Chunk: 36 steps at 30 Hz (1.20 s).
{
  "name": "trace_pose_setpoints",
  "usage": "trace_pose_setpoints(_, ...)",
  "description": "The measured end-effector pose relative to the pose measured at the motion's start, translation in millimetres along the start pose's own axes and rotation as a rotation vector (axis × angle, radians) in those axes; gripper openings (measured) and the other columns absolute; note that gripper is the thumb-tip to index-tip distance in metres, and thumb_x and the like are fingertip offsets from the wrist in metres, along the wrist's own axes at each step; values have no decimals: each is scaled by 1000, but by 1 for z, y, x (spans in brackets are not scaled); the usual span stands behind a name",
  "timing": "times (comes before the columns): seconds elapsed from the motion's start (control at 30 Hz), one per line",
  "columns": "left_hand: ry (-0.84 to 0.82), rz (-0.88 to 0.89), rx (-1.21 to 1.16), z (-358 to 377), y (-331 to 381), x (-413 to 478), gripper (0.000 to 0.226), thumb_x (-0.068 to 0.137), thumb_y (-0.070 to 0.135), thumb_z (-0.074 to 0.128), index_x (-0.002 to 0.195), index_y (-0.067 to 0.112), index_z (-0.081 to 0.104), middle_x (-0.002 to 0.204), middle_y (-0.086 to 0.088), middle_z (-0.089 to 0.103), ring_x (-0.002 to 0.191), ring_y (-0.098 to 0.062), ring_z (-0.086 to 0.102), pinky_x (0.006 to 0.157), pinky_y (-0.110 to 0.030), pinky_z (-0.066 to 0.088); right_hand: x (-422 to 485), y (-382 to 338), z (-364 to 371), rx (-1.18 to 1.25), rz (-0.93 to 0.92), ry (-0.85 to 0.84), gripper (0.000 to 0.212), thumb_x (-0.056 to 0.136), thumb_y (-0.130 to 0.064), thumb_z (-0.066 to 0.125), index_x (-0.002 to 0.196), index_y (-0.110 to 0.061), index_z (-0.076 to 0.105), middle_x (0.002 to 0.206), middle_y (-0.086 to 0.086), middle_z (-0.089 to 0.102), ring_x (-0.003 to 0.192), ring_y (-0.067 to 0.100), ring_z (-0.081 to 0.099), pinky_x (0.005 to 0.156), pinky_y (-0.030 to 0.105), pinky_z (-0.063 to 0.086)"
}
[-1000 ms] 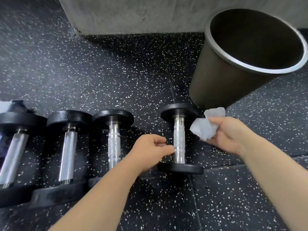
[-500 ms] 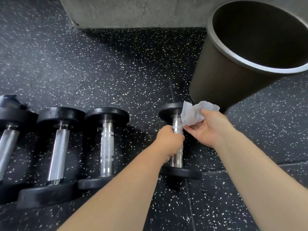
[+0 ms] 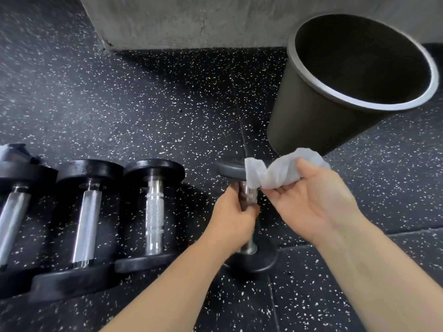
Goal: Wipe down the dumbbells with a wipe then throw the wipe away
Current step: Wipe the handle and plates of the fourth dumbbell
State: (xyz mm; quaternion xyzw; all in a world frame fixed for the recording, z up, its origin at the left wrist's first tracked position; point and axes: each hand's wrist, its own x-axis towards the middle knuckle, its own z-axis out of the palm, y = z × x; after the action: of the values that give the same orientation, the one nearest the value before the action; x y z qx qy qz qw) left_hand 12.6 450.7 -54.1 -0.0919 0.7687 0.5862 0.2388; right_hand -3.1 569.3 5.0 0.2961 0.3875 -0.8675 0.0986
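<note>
Colours and patterns
Black dumbbell heads point(image 3: 154, 170), silver knurled handles point(image 3: 154, 212); white wipe point(image 3: 275, 174); black floor point(image 3: 143, 104), white-speckled; dark bin point(image 3: 311, 125), silver rim point(image 3: 359, 104); grey wall point(image 3: 191, 20).

Supporting surface: black rubber floor point(image 3: 119, 104) with white speckles, laid in tiles. A seam point(image 3: 236, 92) runs from far to near.

Three dumbbells lie on it in a close row at the left, handles pointing far to near: left dumbbell point(image 3: 12, 212), middle dumbbell point(image 3: 86, 224), right dumbbell point(image 3: 154, 212).

A fourth dumbbell point(image 3: 251, 259) is apart to their right, by the seam. Contact between its heads and the floor cannot be confirmed.

A dark round bin point(image 3: 311, 121) stands at the far right. A concrete wall base point(image 3: 191, 20) meets the far edge.
</note>
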Motion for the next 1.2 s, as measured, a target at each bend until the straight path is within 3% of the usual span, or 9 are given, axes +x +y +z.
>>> trace_pose_setpoints(0.1, 3, -2, -74, 7, -8, -4, 27, 87, 6, 58, 95, 28, 44, 72, -3, 57, 60, -19, 56, 63, -38, 50, -14, -1, -2, 168, 59, -21, 38, 100, -16, 33, 64, -7, 43, 95, 25, 54, 117, 46, 57, 97, 48, 48)
trace_pose_setpoints(0.2, 15, 13, -96, 13, -11, -8, 29, 90, 7, 58, 104, 27, 43, 74, 3, 58, 60, -10, 54, 60, -26, 47, -11, -1, -1, 249, 38, -45, 37, 92, -3, 31, 58, -15, 31, 90, 14, 60, 102, 44, 61, 66, 39, 51)
trace_pose_setpoints(0.23, 10, 15, -106, 15, -11, -9, 31, 91, 7, 58, 109, 28, 43, 78, 5, 59, 64, -9, 54, 63, -23, 47, -7, -1, 2, 223, 21, -29, 38, 84, 6, 25, 53, -17, 26, 70, 6, 40, 70, 32, 46, 56, 33, 44)
trace_pose_setpoints(0.27, 4, 11, -117, 17, -12, -10, 32, 92, 8, 58, 111, 29, 43, 81, 4, 60, 68, -10, 55, 65, -23, 48, -3, 0, 4, 189, 20, -7, 39, 77, 9, 20, 49, -18, 23, 65, 6, 30, 75, 24, 22, 55, 32, 39)
trace_pose_setpoints(0.47, 11, -34, -143, 21, -16, -6, 23, 93, 9, 56, 110, 17, 42, 75, -7, 56, 61, -14, 50, 57, -23, 47, 26, 11, 10, 91, 105, 107, 51, 94, -3, 29, 45, -14, 36, 59, 3, 39, 55, 21, 45, 71, 43, 45)
trace_pose_setpoints(0.6, 43, -12, -93, 18, -15, 1, 23, 95, 8, 52, 114, 10, 40, 70, -3, 50, 56, -11, 46, 47, -16, 40, 5, 5, 18, 213, -13, 61, 31, 62, 10, 30, 57, -19, 18, 63, -1, 23, 61, 17, 25, 54, 27, 37)
trace_pose_setpoints(0.87, -92, -45, -114, 11, -14, 5, 32, 89, 1, 51, 102, 27, 36, 78, -12, 53, 66, -22, 50, 61, -38, 47, 1, 1, 22, 189, 29, 126, 35, 74, 13, 19, 58, -18, 22, 33, -2, 40, 26, 16, 43, 42, 18, 38)
trace_pose_setpoints(1.1, 26, -7, -80, 25, -11, -9, 45, 86, 9, 57, 117, 32, 33, 78, 2, 59, 58, -7, 52, 54, -25, 46, 21, 7, 13, 135, 131, 248, 35, 103, -28, 40, 79, -4, 49, 52, 12, 65, 68, 30, 61, 59, 44, 47)
trace_pose_setpoints(1.2, 181, -89, -146, 39, -8, -13, 45, 86, 12, 61, 116, 30, 34, 78, 11, 59, 67, -5, 57, 61, -26, 47, 17, 10, 14, 168, 105, 252, 33, 101, -26, 38, 74, -8, 45, 54, 7, 63, 57, 26, 62, 53, 38, 49)
